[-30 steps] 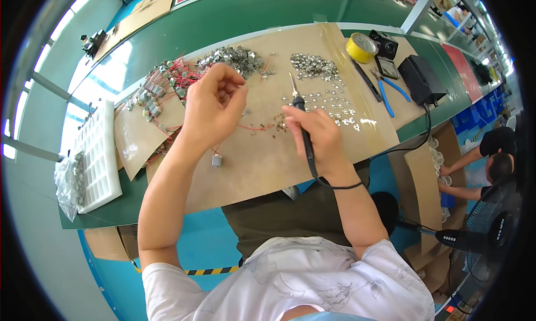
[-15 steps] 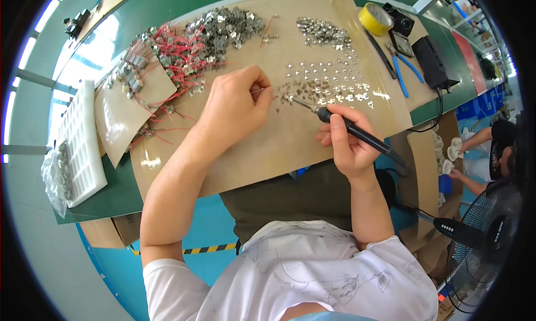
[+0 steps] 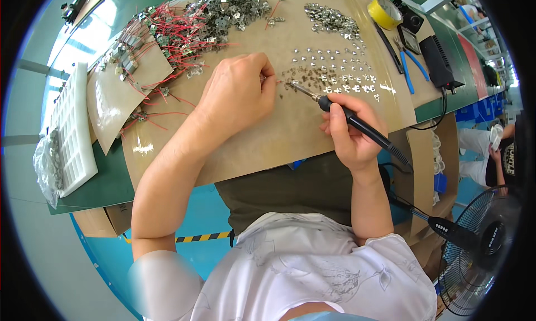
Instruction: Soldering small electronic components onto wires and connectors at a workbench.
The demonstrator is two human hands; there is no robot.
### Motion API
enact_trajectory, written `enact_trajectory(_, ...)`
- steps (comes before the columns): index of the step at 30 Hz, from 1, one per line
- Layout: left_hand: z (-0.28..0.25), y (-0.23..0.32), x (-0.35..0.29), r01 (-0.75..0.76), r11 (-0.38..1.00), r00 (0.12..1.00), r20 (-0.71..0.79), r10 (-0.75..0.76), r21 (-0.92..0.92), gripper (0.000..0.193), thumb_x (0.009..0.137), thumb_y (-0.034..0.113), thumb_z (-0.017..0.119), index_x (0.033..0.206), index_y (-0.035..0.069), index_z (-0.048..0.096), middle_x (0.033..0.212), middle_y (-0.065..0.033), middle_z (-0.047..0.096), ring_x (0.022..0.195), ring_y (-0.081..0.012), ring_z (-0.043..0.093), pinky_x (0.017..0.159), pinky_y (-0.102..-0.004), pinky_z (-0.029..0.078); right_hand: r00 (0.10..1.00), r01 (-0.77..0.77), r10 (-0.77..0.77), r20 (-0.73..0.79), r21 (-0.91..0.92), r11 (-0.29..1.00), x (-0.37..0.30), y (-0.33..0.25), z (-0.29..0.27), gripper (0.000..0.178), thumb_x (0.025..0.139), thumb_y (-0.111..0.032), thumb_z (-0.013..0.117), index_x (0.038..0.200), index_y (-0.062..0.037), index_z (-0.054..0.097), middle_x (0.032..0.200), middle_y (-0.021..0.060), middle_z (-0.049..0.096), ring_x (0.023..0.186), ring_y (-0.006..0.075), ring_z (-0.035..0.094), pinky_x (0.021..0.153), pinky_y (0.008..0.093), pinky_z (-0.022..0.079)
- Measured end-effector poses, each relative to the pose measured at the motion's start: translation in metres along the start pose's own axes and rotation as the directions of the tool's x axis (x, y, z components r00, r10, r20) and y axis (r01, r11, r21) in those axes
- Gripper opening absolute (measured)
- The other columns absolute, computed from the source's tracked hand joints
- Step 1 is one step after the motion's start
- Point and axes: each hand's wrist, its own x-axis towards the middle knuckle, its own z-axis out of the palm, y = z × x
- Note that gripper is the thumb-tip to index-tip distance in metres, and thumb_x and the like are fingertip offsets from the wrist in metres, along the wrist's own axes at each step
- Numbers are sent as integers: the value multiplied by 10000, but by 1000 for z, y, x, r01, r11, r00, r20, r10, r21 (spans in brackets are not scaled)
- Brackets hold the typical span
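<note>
My right hand (image 3: pixel 355 132) is wrapped round the black handle of a soldering iron (image 3: pixel 365 126). The iron's metal tip points up and left and meets a small metal part at the edge of a brown, scorched-looking patch (image 3: pixel 307 75) on the board. Just left of the tip, my left hand (image 3: pixel 241 92) pinches a thin wire, with a bit of red showing beyond the fingertips; most of it is hidden by the hand. Beside the patch lie rows of small silver metal parts (image 3: pixel 349 88), with smaller silver pieces (image 3: pixel 324 58) set out behind them.
Red-wired parts (image 3: pixel 178 36) and loose metal clips (image 3: pixel 240 8) are heaped at the back left, more silver pieces (image 3: pixel 332 20) at the back. A white compartment tray (image 3: pixel 75 136) stands left. Yellow tape (image 3: pixel 385 12), blue pliers (image 3: pixel 413 69) and a black power unit (image 3: pixel 438 61) are right, a fan (image 3: pixel 480 243) lower right.
The whole view has shifted slightly. Both hands keep their grips, with the iron's tip still at the small part by the left fingertips. A person at the right has moved their hands.
</note>
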Motion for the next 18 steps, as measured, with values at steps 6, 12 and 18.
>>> enact_trajectory(6, 1, -2, 0, -13, 999, 1000, 2, 13, 29, 102, 871, 64, 702, 882, -38, 700, 821, -203, 729, 766, -366, 716, 732, -447, 571, 1000, 16, -16, 10, -16, 1000, 1, 0, -1, 144, 1000, 9, 689, 1130, 61, 723, 823, 105, 758, 637, 113, 719, 585, 240, 598)
enact_trajectory(12, 1, 0, 0, 1, 1000, 1000, 14, -1, 17, 92, 867, 52, 663, 863, -35, 693, 849, -225, 732, 832, -431, 717, 779, -498, 574, 1000, 22, -22, 1, -24, 999, 0, 2, 0, 143, 997, 6, 696, 1126, 59, 728, 819, 105, 760, 638, 114, 723, 580, 237, 597)
enact_trajectory(18, 2, 0, 1, 6, 1000, 1000, 21, -7, 20, 93, 870, 56, 663, 864, -32, 695, 849, -223, 732, 832, -429, 718, 782, -497, 576, 1000, -3, 4, 1, -16, 1000, 1, -3, 0, 147, 995, -3, 705, 1126, 58, 730, 816, 106, 763, 641, 115, 728, 573, 238, 597)
